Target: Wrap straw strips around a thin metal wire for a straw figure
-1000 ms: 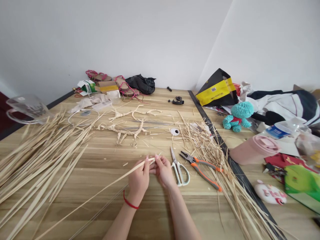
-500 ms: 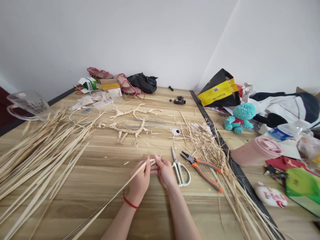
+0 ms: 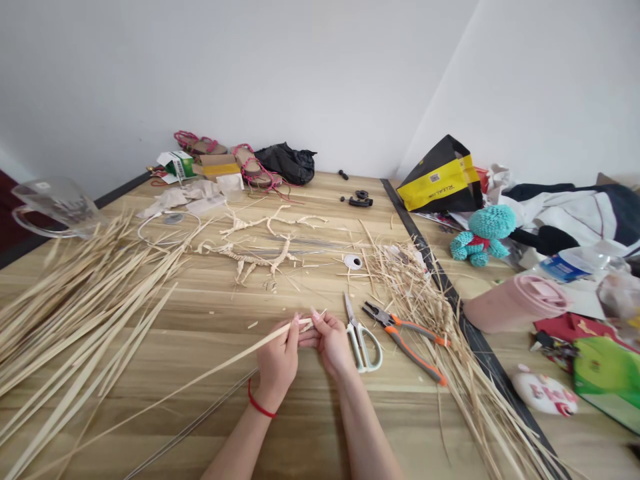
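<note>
My left hand [image 3: 278,360], with a red cord at the wrist, pinches the near end of a long pale straw strip [image 3: 200,379] that runs down and left across the wooden table [image 3: 210,327]. My right hand [image 3: 332,342] is closed on the same strip's tip, fingertips meeting those of the left. A thin metal wire [image 3: 200,421] lies under the strip. White-handled scissors [image 3: 361,337] lie just right of my right hand, with orange-handled pliers [image 3: 405,330] beyond them.
A big pile of straw strips [image 3: 75,313] covers the left side, loose straw scraps [image 3: 440,333] the right. Woven straw branches [image 3: 260,250] lie mid-table, with a clear jug [image 3: 55,207], sandals [image 3: 240,160], a yellow-black bag [image 3: 443,180], a teal knitted toy [image 3: 483,233] and a pink cup [image 3: 515,303] around.
The far end of the straw strip swung down toward me and then back out leftwards. Both hands stay pinched together on its tip, barely shifted.
</note>
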`<state>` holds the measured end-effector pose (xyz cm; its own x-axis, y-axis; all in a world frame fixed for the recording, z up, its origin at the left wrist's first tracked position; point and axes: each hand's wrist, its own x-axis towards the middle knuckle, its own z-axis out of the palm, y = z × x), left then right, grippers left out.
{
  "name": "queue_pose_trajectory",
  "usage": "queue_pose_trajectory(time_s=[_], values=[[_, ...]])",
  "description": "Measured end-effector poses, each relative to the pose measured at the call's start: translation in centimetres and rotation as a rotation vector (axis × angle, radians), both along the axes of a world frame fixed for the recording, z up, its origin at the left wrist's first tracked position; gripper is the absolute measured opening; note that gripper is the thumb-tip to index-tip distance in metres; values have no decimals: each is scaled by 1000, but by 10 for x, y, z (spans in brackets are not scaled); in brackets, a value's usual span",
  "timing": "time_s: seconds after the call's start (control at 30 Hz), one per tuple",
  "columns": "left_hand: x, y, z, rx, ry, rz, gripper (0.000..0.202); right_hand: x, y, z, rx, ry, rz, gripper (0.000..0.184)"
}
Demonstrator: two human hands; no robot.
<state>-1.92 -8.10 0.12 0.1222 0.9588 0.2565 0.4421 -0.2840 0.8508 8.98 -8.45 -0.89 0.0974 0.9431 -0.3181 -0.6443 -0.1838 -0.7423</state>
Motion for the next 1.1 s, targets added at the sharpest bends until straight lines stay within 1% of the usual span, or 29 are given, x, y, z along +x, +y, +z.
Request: queue_pose_trajectory(time_s=[0.2, 0.47, 0.57, 0.67, 0.77, 0.9, 1.0, 1.1], values=[[0, -2, 2, 18, -3, 2, 29, 0, -1, 2, -4, -7, -9, 34], [-1, -1, 0, 30, -9, 31, 28, -1, -1, 1, -2, -17, 8, 36], [-2, 1, -2, 33, -20, 40, 28, 0, -2, 3, 26, -4, 32, 36], [-3, 2, -4, 72, -28, 49, 28, 0, -3, 5, 65, 14, 53, 37], [-3, 2, -6, 98, -7, 59, 28, 0, -3, 3, 78, -5, 67, 37], [-4, 1, -7, 94, 16, 67, 27, -2, -1, -6, 76, -61, 75, 36], [-5, 2, -5, 69, 22, 61, 27, -2, -1, -9, 75, -69, 59, 35], [-6, 6, 3, 1, 23, 40, 28, -1, -3, -5, 101, -6, 90, 33]])
